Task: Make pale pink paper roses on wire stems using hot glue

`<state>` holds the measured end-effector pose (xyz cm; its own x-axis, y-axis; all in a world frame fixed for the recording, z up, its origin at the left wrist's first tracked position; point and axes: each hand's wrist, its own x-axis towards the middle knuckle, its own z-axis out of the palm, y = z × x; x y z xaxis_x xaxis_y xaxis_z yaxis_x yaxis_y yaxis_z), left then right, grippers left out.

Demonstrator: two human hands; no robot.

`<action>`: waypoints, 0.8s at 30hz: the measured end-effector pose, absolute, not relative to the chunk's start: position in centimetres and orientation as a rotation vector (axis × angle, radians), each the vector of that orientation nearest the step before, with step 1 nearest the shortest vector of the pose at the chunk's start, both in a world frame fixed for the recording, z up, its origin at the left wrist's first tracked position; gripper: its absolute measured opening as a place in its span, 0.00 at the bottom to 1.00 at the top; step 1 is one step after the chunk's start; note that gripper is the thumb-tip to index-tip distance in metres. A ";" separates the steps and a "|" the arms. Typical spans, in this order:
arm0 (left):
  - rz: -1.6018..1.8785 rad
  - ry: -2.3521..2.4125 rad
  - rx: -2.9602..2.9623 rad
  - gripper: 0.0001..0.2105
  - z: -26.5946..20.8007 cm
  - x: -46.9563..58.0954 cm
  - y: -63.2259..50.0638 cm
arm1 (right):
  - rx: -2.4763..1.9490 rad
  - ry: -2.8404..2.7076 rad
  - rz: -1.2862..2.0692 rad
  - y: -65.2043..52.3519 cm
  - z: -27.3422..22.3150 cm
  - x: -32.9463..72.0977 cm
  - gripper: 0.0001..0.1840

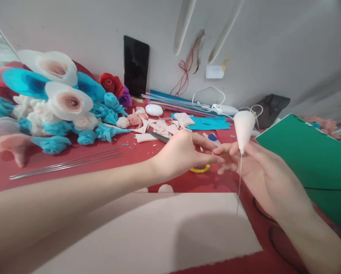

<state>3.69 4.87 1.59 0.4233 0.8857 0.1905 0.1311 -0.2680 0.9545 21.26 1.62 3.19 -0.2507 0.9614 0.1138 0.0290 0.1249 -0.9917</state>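
My right hand [268, 171] pinches a pale, cone-shaped flower bud [243, 127] at its narrow base, between thumb and fingers. The bud stands upright on a thin wire stem [240, 186] that hangs below the hand. Reaching across from the left, my left hand [181, 154] has thumb and forefinger stretched out and apart, close to the right fingertips; I see nothing between them. Under the left hand lie scissors, with a dark blade [159, 137] and a yellow handle [200, 169] showing. A large pale paper sheet [130, 232] spreads beneath both arms.
Blue, white and pink paper flowers [70, 102] crowd the left side. Several metal wires [64, 164] lie in front of them. A phone [136, 66] leans on the wall. Paper scraps [161, 127] and blue paper [210, 123] lie behind my hands. A green board [310, 167] stands right.
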 end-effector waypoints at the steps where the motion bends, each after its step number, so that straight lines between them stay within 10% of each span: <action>1: 0.974 0.912 1.678 0.07 1.6 3.8 4.8 | -1.018 -1.491 1.275 1.6 3.2 21.2 0.14; 24: 1.049 0.740 1.153 0.05 1.6 3.7 5.0 | -0.961 -1.143 1.761 1.5 4.9 20.9 0.19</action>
